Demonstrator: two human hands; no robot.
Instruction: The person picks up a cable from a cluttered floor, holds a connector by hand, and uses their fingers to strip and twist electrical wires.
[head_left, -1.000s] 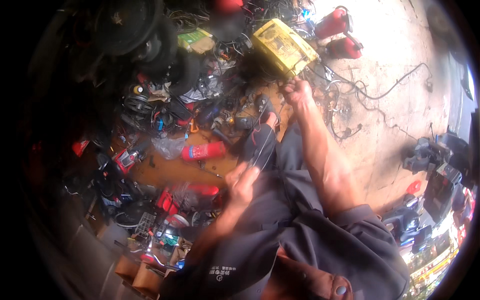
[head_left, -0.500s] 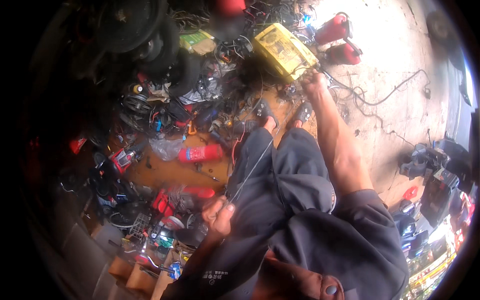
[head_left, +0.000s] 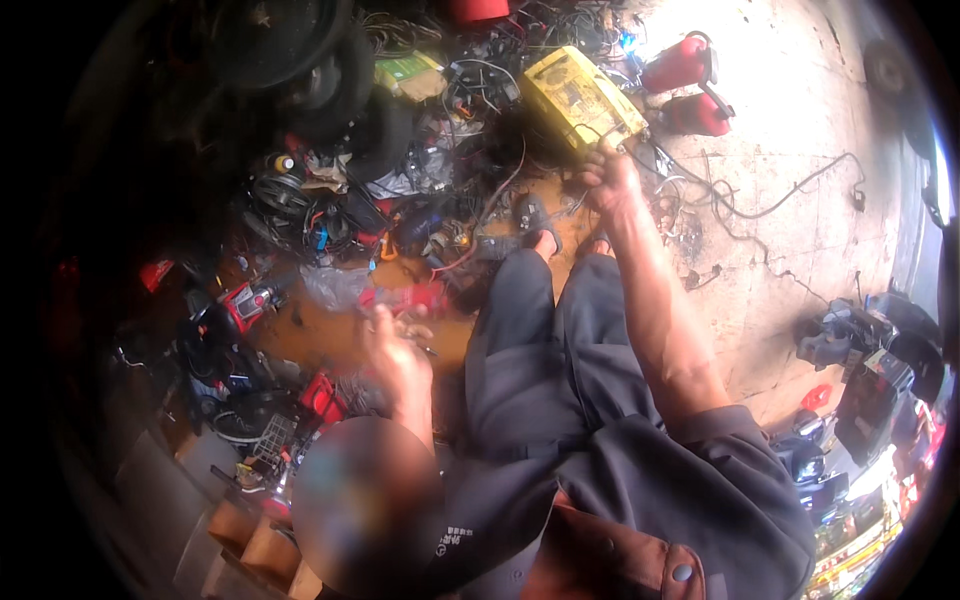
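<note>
My left hand [head_left: 400,355] is raised over the floor on my left, thumb and fingers apart and smeared by motion. I see nothing held in it. Behind its fingertips lies a red cylinder [head_left: 425,297], partly covered by the hand. My right arm reaches forward, and my right hand [head_left: 610,178] is closed with curled fingers at the near corner of a yellow box [head_left: 580,100]. What those fingers hold, if anything, is hidden. A dark cable [head_left: 680,170] runs off to the right from beside that hand.
Tyres [head_left: 370,140], tangled wires and loose parts crowd the left and far side. Two red canisters [head_left: 680,65] with black handles lie beyond the yellow box. Dark machine parts [head_left: 850,340] sit at the right. A wooden box [head_left: 245,535] stands at the lower left, partly behind a blurred round patch.
My left hand has let go of the thin grey cord and moved forward and left, its fingers opening. The cord no longer shows across my legs. My right hand has shifted slightly left and nearer.
</note>
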